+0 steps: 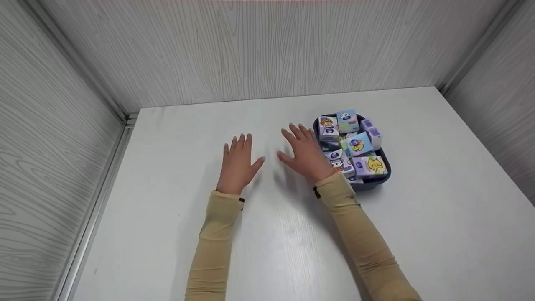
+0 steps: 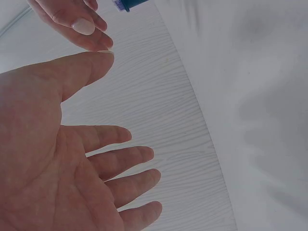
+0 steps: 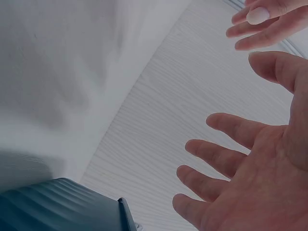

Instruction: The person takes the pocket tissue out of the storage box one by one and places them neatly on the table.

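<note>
Both hands are held over the white table with fingers spread, and neither holds anything. My left hand [image 1: 238, 167] is left of the middle, its thumb out toward the other hand. In the left wrist view its palm and straight fingers show plainly. My right hand [image 1: 307, 156] is just left of a dark blue basket [image 1: 370, 184]; in the head view it overlaps the basket's left edge, and I cannot tell if they touch. Several small printed boxes, such as a blue one [image 1: 357, 144] and a purple one [image 1: 370, 166], fill the basket. The basket's ribbed side [image 3: 62, 207] appears in the right wrist view.
The white table [image 1: 167, 234] runs back to a wood-grain panel [image 1: 250, 50]. Similar panels stand at the left [image 1: 42, 146] and right [image 1: 493, 96]. A metal strip [image 1: 90, 234] follows the table's left edge.
</note>
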Demonstrator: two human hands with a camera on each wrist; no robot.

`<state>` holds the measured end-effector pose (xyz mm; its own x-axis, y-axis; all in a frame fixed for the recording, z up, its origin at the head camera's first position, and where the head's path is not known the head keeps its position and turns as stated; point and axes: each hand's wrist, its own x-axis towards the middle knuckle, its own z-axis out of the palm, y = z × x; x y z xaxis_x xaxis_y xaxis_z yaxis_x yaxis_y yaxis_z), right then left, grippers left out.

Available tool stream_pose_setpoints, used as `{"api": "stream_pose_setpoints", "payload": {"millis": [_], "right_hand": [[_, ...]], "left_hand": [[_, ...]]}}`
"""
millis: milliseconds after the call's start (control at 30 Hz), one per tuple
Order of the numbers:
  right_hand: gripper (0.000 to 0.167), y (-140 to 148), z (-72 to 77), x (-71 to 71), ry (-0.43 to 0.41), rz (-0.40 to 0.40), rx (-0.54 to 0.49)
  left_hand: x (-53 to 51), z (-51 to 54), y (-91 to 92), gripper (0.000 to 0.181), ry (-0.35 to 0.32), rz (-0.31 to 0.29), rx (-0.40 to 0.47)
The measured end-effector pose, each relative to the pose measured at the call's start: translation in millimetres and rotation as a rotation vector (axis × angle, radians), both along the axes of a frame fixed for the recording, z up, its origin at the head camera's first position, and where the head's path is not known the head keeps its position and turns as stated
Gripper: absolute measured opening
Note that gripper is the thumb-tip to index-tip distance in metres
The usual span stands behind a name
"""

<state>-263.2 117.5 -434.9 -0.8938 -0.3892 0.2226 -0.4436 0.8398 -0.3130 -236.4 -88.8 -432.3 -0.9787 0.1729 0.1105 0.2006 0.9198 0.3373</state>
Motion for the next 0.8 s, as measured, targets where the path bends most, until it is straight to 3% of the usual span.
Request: {"api": "stream_pose_setpoints", "payload": {"millis": [467,800], "right_hand": [[0.067,36,17.4,6.3,0.056,-0.092,-0.006],[0.069,61,23.9,25.5,0.050,-0.126,0.002]], "left_hand": [[-0.2,-2.8,1.2,0.077,0.000,-0.010,0.014],[2.3,-8.2,2.1,0.076,0.005,-0.022,0.028]]}}
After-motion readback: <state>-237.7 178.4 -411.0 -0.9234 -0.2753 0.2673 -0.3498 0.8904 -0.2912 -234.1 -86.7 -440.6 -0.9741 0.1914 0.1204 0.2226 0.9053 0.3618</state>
